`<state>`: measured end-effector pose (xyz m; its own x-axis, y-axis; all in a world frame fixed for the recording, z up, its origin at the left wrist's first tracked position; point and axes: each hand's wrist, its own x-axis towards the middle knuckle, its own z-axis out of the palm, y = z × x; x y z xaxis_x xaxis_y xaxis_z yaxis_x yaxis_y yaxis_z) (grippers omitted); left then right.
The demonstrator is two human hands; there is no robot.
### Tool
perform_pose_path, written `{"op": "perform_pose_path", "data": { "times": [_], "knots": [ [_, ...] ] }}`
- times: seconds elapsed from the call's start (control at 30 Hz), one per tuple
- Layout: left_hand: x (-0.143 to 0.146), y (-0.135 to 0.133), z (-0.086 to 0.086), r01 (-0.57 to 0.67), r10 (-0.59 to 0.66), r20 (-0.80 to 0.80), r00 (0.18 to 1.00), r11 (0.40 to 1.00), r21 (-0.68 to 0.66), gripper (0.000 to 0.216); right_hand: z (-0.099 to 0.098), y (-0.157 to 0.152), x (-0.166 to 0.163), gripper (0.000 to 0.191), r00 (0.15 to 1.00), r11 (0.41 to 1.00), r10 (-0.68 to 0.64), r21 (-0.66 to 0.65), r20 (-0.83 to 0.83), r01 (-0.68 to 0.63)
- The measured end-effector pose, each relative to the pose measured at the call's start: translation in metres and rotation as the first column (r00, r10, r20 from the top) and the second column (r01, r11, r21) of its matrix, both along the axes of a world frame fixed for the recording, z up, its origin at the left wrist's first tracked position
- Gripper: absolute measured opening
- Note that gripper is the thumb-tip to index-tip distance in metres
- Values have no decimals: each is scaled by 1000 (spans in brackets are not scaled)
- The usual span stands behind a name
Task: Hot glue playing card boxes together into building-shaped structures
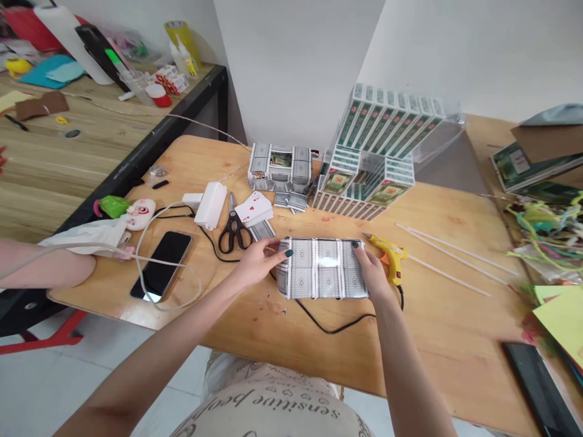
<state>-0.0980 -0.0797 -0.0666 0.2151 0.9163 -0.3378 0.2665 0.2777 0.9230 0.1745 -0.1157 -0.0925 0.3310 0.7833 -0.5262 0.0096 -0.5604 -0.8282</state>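
Note:
Between my hands is a box covered in playing cards (301,276), their grey patterned backs facing up. My left hand (260,262) grips its left end, thumb on top. My right hand (374,270) holds the right end, with its thumb also on the upper face. The undersides of my fingers are hidden. Just right of the box lies a yellow hot glue gun (390,255), its black cord running below the box. Beyond my left hand are black-handled scissors (234,233), loose playing cards (255,209) and a second card-covered box (259,164).
A stack of green-and-white card packs (387,130) stands at the back. Clear glue sticks (455,255) lie to the right. On the left are a phone (163,264), a white power strip (211,205) and a trailing white cable. Another person's arm (45,267) reaches the left table edge.

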Motion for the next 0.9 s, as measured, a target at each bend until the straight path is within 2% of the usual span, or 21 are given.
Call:
{"op": "perform_pose_path", "data": {
  "times": [0.23, 0.5, 0.7, 0.9],
  "knots": [
    [2, -3, -2, 21, -17, -51, 999, 997, 76, 49, -2, 1, 2, 39, 1000, 1000, 17, -3, 18, -17],
    [4, -4, -11, 48, -44, -31, 999, 987, 151, 43, -5, 2, 3, 46, 1000, 1000, 19, 19, 22, -20],
    [2, 0, -14, 1, -10, 102, 995, 997, 83, 47, -4, 3, 1, 50, 998, 994, 16, 106, 61, -22],
    [-2, -1, -14, 7, 1, 227, 974, 999, -34, 53, -5, 5, 1, 52, 997, 994, 17, 103, 70, -24]
  ]
}}
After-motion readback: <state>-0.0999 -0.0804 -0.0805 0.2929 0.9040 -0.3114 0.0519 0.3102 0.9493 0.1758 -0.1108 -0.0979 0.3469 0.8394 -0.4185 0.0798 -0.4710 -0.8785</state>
